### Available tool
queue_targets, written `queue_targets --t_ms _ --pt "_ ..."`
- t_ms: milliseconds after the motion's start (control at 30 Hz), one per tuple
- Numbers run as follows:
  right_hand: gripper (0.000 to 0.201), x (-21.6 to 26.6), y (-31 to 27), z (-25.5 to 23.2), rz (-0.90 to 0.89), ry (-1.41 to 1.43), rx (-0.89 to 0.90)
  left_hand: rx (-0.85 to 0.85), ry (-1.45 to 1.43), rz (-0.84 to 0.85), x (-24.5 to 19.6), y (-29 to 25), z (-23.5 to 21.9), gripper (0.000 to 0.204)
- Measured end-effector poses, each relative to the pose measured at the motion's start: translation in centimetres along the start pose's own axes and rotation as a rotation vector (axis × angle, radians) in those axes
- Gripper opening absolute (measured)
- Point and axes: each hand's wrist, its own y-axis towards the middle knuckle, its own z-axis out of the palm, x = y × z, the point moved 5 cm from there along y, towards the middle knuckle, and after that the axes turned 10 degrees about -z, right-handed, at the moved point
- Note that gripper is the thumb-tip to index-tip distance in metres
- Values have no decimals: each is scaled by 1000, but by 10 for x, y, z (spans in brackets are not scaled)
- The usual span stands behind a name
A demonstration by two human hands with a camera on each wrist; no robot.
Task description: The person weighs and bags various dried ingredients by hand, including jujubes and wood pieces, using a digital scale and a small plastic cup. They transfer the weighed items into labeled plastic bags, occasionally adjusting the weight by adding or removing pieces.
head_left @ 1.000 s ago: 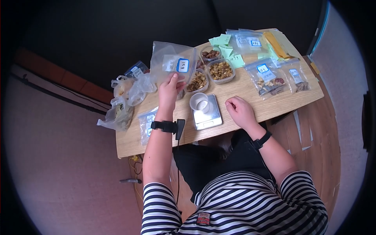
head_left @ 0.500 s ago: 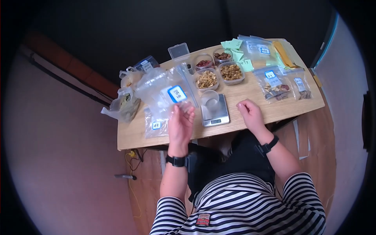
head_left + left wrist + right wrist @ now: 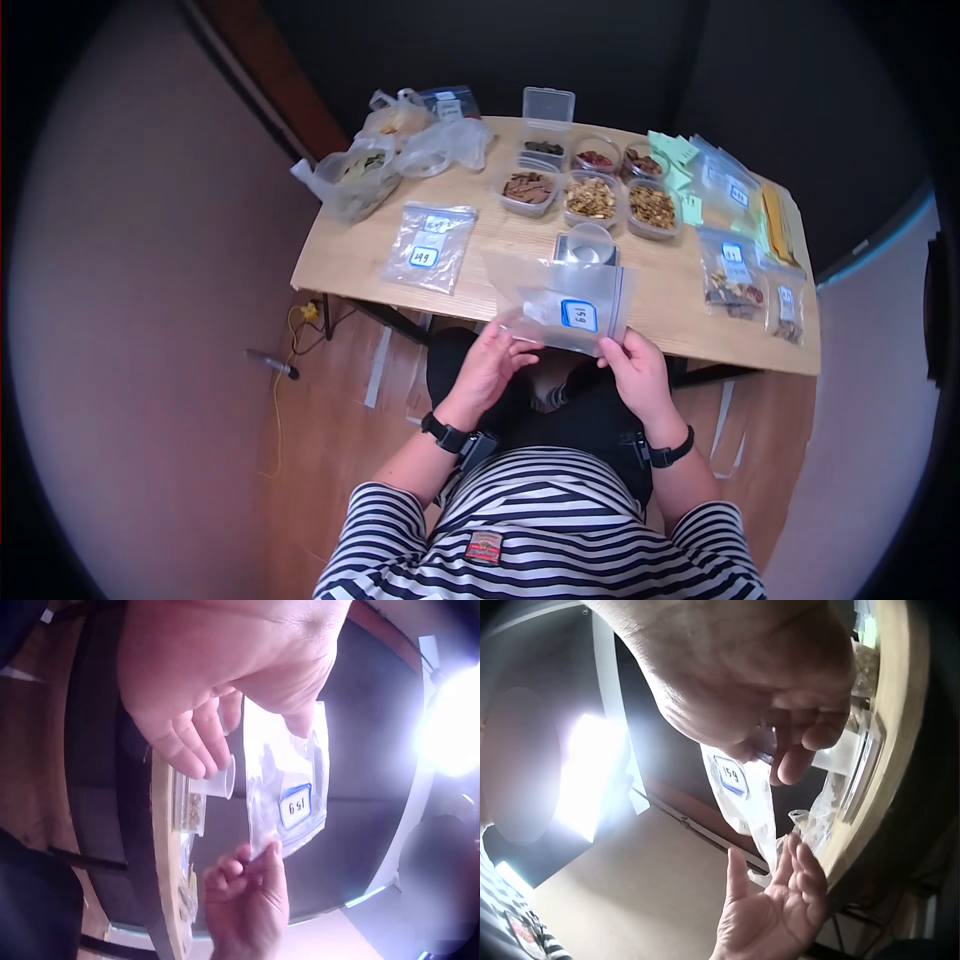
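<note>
A clear zip-lock bag [image 3: 545,308] with a blue-framed label [image 3: 580,315] reading 15 g is held up over the table's front edge. The right hand [image 3: 640,378] pinches its right lower corner, by the zip edge, between thumb and fingers. At the bag's other end is the left hand [image 3: 485,372], thumb and fingers spread apart. In the right wrist view the bag's corner reaches between that thumb and those fingers [image 3: 802,874]. Behind the bag a small clear plastic cup [image 3: 588,243] stands on a digital scale [image 3: 562,246], partly hidden.
Plastic tubs of dried slices [image 3: 529,189], chopped pieces [image 3: 590,197] and more dried goods stand beyond the scale. A flat labelled bag [image 3: 430,250] lies left. Tied plastic bags [image 3: 365,175] sit back left; filled zip-lock bags [image 3: 732,272] and green notes [image 3: 672,150] lie right.
The left hand has brought the bag from over the table's left side down and right to the front edge. The right hand has come off the tabletop and taken its corner.
</note>
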Motion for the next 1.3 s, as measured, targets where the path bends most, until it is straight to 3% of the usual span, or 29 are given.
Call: queue_targets --t_ms 200,267,300,367,400,433,500,533,900,1300 --pt "13 25 -2 -9 -168 -399 168 -290 165 244 -26 -8 -36 62" --pt "11 37 -4 -2 -287 -432 225 -350 446 423 -40 -16 -31 67" --pt "11 39 -5 -1 -294 -433 236 -358 441 432 -49 -20 -24 67" --pt "12 38 -9 4 -244 -410 294 -244 911 512 -64 -28 6 73" --pt "13 38 -9 6 -233 -413 309 -188 964 495 -63 -26 12 82" --pt "13 38 -9 8 -236 -413 313 -137 998 541 -65 -28 24 60" --pt "12 37 -10 9 -205 -389 316 -52 1024 311 -62 -28 38 35" --pt "12 37 -9 9 -206 -389 317 -83 950 292 -63 -30 47 18" --pt "12 38 -7 6 -145 -314 264 -99 813 276 -60 -31 42 17" --pt "13 31 -1 2 -193 -272 215 -180 566 265 -57 -30 19 27"
